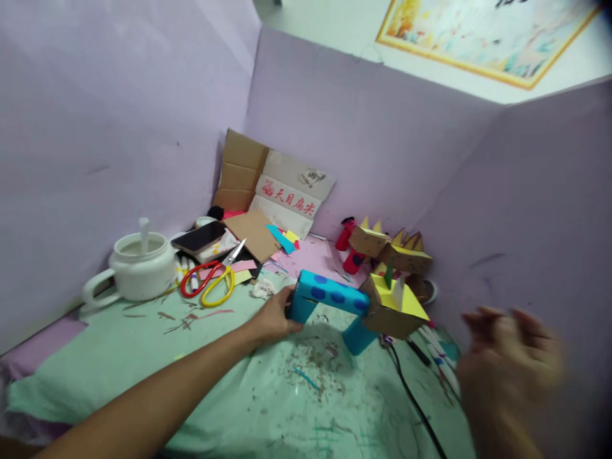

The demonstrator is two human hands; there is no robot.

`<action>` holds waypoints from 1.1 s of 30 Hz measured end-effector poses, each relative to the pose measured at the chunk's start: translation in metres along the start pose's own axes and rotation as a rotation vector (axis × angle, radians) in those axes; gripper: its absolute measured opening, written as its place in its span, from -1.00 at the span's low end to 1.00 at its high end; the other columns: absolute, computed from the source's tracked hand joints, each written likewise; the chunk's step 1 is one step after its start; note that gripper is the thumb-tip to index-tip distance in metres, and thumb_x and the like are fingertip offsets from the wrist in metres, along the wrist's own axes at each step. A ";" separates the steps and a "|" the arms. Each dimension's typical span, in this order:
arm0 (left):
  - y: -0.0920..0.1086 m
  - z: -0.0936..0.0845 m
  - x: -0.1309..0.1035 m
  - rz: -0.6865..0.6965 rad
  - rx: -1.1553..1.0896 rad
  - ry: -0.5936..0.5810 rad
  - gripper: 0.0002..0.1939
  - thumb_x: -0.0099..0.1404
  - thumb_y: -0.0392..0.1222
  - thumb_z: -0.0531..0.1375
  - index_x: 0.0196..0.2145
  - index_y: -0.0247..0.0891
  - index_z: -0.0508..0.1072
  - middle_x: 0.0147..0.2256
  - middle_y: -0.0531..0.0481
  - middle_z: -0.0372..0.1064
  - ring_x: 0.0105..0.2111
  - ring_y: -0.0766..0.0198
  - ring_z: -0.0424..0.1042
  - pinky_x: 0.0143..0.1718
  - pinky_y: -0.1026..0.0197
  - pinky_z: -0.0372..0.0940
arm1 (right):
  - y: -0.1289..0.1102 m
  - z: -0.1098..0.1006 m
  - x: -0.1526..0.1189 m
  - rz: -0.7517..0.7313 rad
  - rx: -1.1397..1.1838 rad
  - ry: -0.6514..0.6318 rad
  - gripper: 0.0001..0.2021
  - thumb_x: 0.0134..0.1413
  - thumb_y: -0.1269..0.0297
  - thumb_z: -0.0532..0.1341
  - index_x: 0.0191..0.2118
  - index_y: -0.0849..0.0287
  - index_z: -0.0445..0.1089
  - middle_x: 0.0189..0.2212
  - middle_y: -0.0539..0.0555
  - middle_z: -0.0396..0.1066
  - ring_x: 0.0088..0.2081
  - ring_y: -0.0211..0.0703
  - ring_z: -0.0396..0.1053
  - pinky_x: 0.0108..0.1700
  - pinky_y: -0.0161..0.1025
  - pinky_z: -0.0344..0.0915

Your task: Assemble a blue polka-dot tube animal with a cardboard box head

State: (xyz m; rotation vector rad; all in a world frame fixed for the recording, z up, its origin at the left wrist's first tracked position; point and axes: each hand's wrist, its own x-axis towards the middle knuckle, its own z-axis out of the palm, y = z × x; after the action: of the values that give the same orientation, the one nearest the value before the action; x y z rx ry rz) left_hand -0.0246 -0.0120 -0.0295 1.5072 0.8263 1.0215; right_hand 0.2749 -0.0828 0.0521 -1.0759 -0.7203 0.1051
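A blue cardboard-tube animal (332,294) with darker blue spots stands at the middle of the table. Its tan cardboard head (394,319) carries yellow paper and small upright paper pieces on top. My left hand (276,319) has its fingers closed round the rear end, by the back leg. Off to the right, clear of the animal, my right hand (511,350) is raised. Motion smears its fingers, which look bent, and nothing can be made out in them.
Scissors (217,280), a phone (198,237) and a white mug (143,271) are at the left. Cardboard (287,191) leans on the back wall. Other cardboard animals (368,241) stand behind the blue one. A black cord (415,398) runs along the right, near several markers (442,360).
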 end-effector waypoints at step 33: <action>0.016 0.008 0.002 -0.110 0.158 0.102 -0.72 -0.24 -0.35 0.21 -0.45 -0.28 0.34 -0.50 0.09 0.30 -0.44 0.24 0.27 -0.37 0.21 0.18 | 0.057 0.014 -0.066 0.347 -0.141 -0.932 -0.65 -0.38 0.46 0.31 -0.30 0.20 0.33 -0.32 0.08 0.40 -0.18 0.07 0.33 -0.10 -0.04 0.26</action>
State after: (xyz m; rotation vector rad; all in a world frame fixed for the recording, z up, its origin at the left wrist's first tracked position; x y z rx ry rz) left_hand -0.0172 -0.0163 -0.0142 1.5334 1.0718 0.9769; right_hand 0.2307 -0.0707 -0.0232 -1.2704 -1.3737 0.9073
